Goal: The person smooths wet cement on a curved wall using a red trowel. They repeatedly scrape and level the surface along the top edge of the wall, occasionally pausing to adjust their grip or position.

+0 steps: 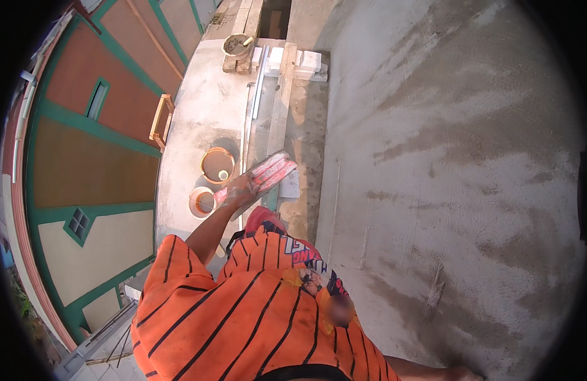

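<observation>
My left hand (242,187) is closed around a long, flat pink-red plastering float (272,170), held out in front of my body at a slant. The float's face is streaked with grey. Below it, beside my forearm, stand a brown bucket (202,202) and an orange-rimmed bucket (209,152) with brownish content and a pale round thing in it. At the lower right edge, my right hand (464,374) reaches out by the grey plastered wall (446,190). The frame's edge cuts it off and its fingers cannot be made out.
A wooden plank (282,105) and a pale metal straightedge (258,95) run away from me, with white blocks (310,61) at their far end. Near those, a mortar tub (234,51) rests on boards. A wooden frame (160,120) stands by the painted building at left.
</observation>
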Demonstrator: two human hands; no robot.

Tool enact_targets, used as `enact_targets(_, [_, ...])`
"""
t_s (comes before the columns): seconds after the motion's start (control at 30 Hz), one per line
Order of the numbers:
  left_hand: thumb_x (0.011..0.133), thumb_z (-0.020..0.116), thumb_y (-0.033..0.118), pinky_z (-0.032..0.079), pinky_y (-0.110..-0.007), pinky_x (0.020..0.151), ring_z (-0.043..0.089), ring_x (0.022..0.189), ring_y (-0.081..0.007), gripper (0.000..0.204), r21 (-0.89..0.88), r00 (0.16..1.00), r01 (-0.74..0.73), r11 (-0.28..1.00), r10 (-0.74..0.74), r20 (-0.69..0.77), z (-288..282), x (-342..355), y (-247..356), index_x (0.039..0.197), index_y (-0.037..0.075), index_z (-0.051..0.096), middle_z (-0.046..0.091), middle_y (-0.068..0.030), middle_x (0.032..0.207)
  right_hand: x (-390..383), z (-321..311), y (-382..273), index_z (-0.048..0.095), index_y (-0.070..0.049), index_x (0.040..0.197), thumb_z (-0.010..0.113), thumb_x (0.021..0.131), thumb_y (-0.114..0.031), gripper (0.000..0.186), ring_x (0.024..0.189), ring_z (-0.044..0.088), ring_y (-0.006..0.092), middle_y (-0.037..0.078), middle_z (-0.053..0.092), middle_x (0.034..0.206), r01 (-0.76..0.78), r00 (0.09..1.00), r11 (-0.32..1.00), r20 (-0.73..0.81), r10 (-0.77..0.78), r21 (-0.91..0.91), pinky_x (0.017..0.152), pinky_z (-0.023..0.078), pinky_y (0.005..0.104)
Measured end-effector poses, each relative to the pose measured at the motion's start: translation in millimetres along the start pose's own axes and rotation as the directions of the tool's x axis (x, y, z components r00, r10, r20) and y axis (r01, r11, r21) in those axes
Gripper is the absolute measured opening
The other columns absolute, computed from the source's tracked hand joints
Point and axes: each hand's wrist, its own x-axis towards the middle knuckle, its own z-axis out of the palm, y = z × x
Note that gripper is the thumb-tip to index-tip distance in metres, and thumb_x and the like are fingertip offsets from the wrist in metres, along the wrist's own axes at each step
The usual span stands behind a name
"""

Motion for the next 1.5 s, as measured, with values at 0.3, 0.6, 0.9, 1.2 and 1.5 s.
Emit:
enact_targets(0.3, [0.073, 0.075, 0.023, 0.055, -0.040, 0.087, 0.069, 0.102, -0.0330, 0.042, -0.224, 0.417, 0.883, 0.411, -0.909, -0.026, 35.8, -99.5, -256.4, 0.106, -0.001, 0.068, 0.071, -0.0201, 0.105, 17.2, 7.9, -7.5, 0.063, -0.003, 0.074, 0.060, 0.096, -0.029, 0.034, 0.068, 0.055, 0.0345, 0.014, 0.060, 0.073, 0.145, 0.987, 0.956, -0.026, -0.157, -0.254, 0.066, 0.043, 0.0467])
enact_targets(0.6, [0.073, 0.079, 0.026, 0.054, -0.037, 0.070, 0.069, 0.078, -0.0214, 0.037, -0.423, 0.858, 0.388, 0.819, -0.488, -0.158, 16.8, 74.6, -166.1, 0.103, 0.005, 0.072, 0.072, -0.0126, 0.090, 10.4, 67.2, -118.7, 0.061, -0.002, 0.092, 0.060, 0.095, -0.037, 0.035, 0.079, 0.057, 0.0357, 0.016, 0.061, 0.084, -0.115, 0.980, 0.984, -0.180, 0.090, -0.138, 0.077, 0.043, 0.0488])
enact_targets(0.9, [0.076, 0.072, 0.017, 0.053, -0.036, 0.087, 0.069, 0.099, -0.0262, 0.047, -0.470, 0.950, 0.174, 0.865, -0.272, -0.150, -46.1, 251.7, -69.7, 0.119, 0.000, 0.063, 0.071, -0.0165, 0.109, -15.3, 212.6, -315.0, 0.062, -0.004, 0.115, 0.068, 0.091, -0.018, 0.028, 0.119, 0.054, 0.0312, 0.015, 0.060, 0.123, -0.325, 0.934, 0.823, 0.021, 0.357, 0.467, 0.099, 0.047, 0.0395])
enact_targets(1.2, [0.072, 0.075, 0.023, 0.053, -0.038, 0.092, 0.067, 0.106, -0.0305, 0.055, -0.445, 0.732, 0.552, 0.705, -0.665, -0.146, -117.3, 287.6, -123.1, 0.122, 0.002, 0.065, 0.069, -0.0197, 0.115, 1.6, 303.0, -437.1, 0.065, -0.009, 0.107, 0.064, 0.089, -0.048, 0.043, 0.120, 0.051, 0.0357, 0.013, 0.060, 0.121, -0.137, 0.991, 0.979, -0.010, 0.137, -0.151, 0.101, 0.037, 0.0534])
enact_targets(1.5, [0.078, 0.073, 0.036, 0.050, -0.043, 0.095, 0.064, 0.111, -0.0364, 0.052, -0.301, 0.527, 0.811, 0.502, -0.850, -0.001, -113.0, 307.0, -165.8, 0.119, 0.006, 0.063, 0.067, -0.0219, 0.117, 0.4, 333.0, -511.1, 0.065, -0.008, 0.105, 0.061, 0.090, -0.052, 0.046, 0.119, 0.049, 0.0392, 0.016, 0.058, 0.120, -0.121, 0.993, 0.992, -0.001, 0.121, -0.040, 0.100, 0.037, 0.0568])
